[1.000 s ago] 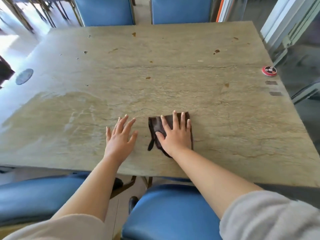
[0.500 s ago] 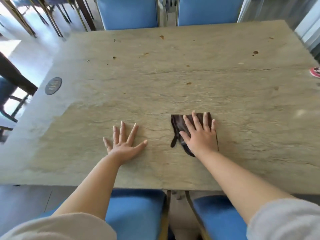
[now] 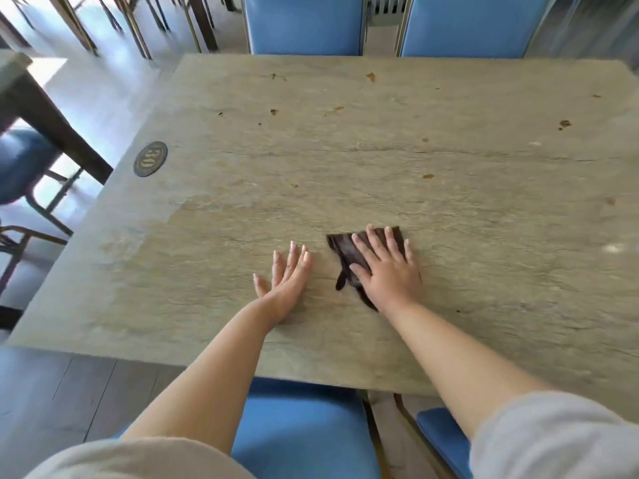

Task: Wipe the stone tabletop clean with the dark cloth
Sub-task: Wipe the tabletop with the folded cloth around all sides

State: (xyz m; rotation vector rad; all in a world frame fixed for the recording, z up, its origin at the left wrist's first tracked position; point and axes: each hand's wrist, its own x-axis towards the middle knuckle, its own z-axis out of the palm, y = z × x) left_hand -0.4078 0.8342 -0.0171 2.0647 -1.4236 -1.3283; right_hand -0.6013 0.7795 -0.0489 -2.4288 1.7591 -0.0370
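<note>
A beige stone tabletop [image 3: 380, 160] fills the view, with small brown crumbs and stains scattered over its far half. A dark brown cloth [image 3: 344, 252] lies flat near the front middle. My right hand [image 3: 385, 269] presses on the cloth with straight, spread fingers and covers most of it. My left hand [image 3: 285, 280] rests flat on the bare stone just left of the cloth, fingers straight and close together. A damp, darker patch shows on the stone at the front left.
A round dark plaque [image 3: 150, 158] marked 30 sits on the table's left edge. Blue chairs stand at the far side [image 3: 304, 24] and at the near side under my arms [image 3: 304, 430]. Another table and chair legs stand to the left.
My view has swung left, so the red disc at the right edge has left the frame. My left hand's fingers have drawn together. The right hand stays pressed on the cloth.
</note>
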